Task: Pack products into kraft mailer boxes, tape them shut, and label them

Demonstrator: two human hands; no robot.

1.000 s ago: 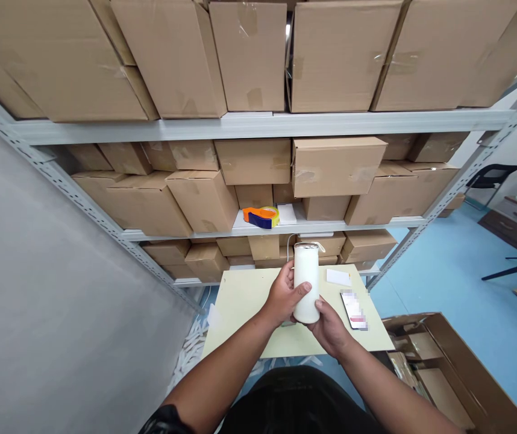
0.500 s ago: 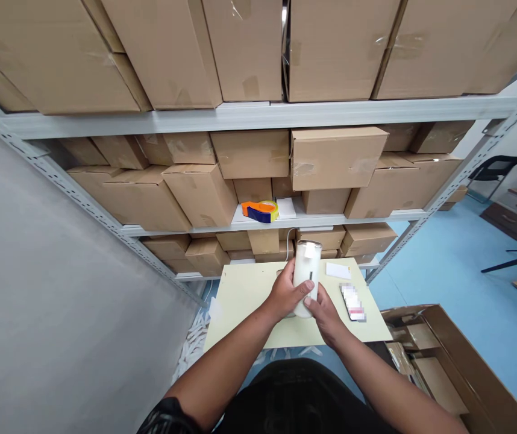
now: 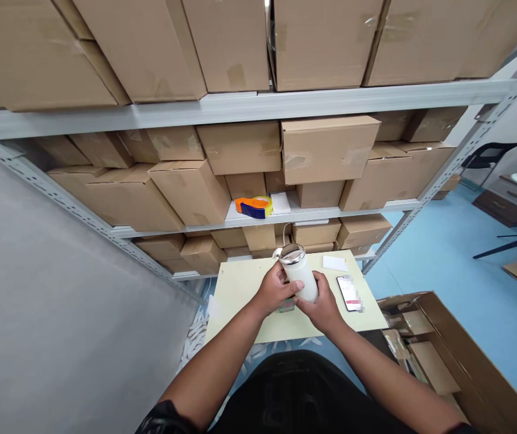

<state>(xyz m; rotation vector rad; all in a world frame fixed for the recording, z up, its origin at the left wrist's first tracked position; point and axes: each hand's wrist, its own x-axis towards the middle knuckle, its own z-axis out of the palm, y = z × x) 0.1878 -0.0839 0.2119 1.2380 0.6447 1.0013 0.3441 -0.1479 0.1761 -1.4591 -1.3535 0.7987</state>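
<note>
A white cylindrical tumbler [image 3: 306,288] with a shiny silver lid [image 3: 291,254] is held between my two hands over the small table. It leans to the left, its lid turned up towards me. My left hand [image 3: 277,290] grips its left side, thumb across the front. Around the lower right side wraps my right hand [image 3: 322,303]. A small white rounded piece [image 3: 277,253] shows beside the lid; whether it belongs to the tumbler I cannot tell. Beneath my hands, part of a greenish object [image 3: 287,305] lies on the table, mostly hidden.
On the pale yellow table [image 3: 240,301] are a phone [image 3: 349,293] and a white card [image 3: 335,263]. Behind it, a metal shelf [image 3: 249,110] bears cardboard boxes and an orange-and-blue tape dispenser [image 3: 253,207]. A large open carton [image 3: 461,343] stands at right.
The tumbler has turned and tipped leftwards, so its lid top now shows and the small dark mark on its side is out of sight. My right hand has shifted around its lower side.
</note>
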